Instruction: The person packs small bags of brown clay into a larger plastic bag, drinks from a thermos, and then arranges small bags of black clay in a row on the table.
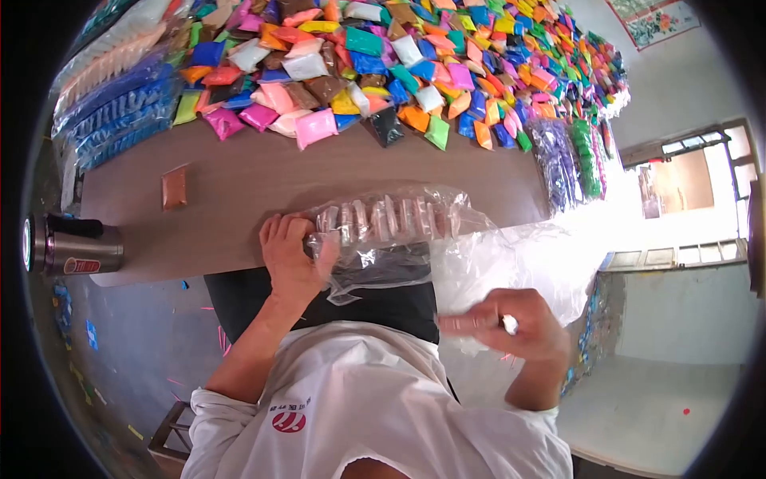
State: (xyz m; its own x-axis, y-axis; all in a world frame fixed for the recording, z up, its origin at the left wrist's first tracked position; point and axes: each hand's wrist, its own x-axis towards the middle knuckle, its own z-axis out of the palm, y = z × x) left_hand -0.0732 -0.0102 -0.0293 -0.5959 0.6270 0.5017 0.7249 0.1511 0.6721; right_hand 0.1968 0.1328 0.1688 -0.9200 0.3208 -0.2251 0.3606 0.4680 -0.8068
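Observation:
My left hand (297, 254) is closed on the left end of a clear plastic bag (375, 257), at the near edge of the brown table. Inside the bag stands a row of several flat brown packets (387, 219). To the right, over the floor in front of me, my right hand (520, 323) is closed, its fingers pointing left and slightly blurred. A small white spot shows among those fingers; what it is I cannot make out. Loose clear plastic (511, 263) spreads from the bag's right side to just above this hand.
A heap of small colourful packets (399, 72) covers the far side of the table (239, 172). One brown packet (174, 188) lies apart on the left, near a steel flask (84, 246). Bagged blue packets (120, 116) sit far left, purple ones (556, 164) right.

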